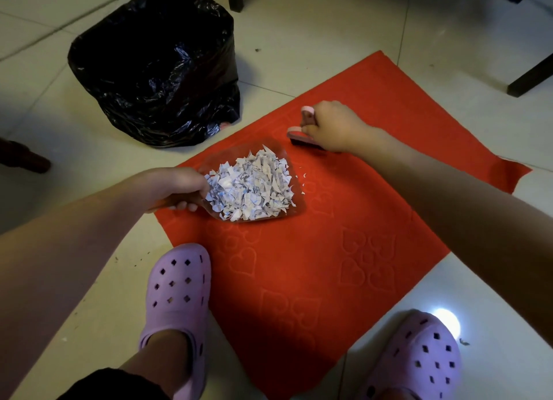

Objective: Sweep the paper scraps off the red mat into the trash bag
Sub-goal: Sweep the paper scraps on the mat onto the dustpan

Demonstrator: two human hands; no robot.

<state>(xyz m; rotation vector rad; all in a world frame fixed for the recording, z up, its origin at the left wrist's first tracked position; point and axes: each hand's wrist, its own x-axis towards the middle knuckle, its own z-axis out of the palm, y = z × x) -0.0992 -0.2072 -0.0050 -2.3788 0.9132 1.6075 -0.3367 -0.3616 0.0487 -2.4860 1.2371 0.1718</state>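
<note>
A red mat (344, 250) with embossed hearts lies on the tiled floor. A clear dustpan (270, 151) sits on its left part, heaped with white paper scraps (251, 187). My left hand (176, 187) grips the dustpan's handle at the mat's left edge. A few tiny scraps (302, 180) lie on the mat just right of the pan. My right hand (332, 126) holds a small pink brush (296, 133) with dark bristles, set down on the mat behind the pan. A black trash bag (155, 61) lines a bin standing open beyond the mat's left corner.
My feet in purple clogs stand at the near side, the left one (176, 304) at the mat's left edge, the right one (419, 357) on the floor. Dark furniture legs (529, 76) stand at the far right and top. A brown furniture foot (27, 160) is at the left.
</note>
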